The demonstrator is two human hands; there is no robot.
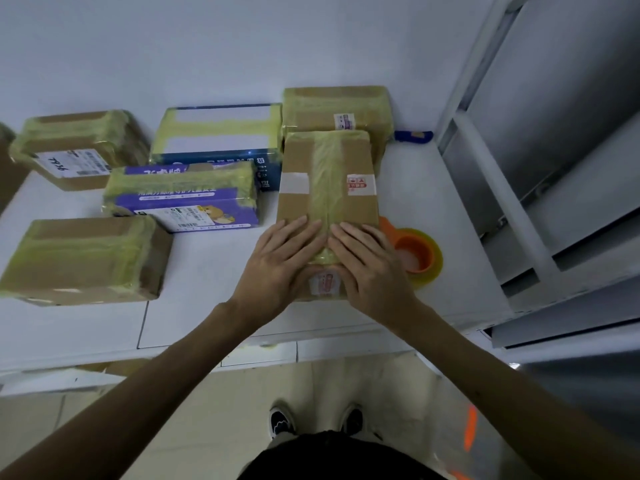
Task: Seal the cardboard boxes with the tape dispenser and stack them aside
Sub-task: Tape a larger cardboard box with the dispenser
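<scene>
A brown cardboard box (327, 178) lies on the white table (207, 317) in front of me, with a strip of yellowish tape running along its top seam. My left hand (280, 265) and my right hand (370, 268) both press flat on the near end of the box, fingers straight, on either side of the tape strip. Their thumbs lie over the near face of the box. The orange tape dispenser (415, 254) with its yellowish roll lies on the table just right of my right hand.
Several taped boxes lie to the left and behind: a brown box (86, 258) at near left, a purple box (183, 195), a blue box (218, 136), a brown box (336, 109) at the back. A blue cutter (414, 136) lies by the wall. A metal frame (554, 168) stands at right.
</scene>
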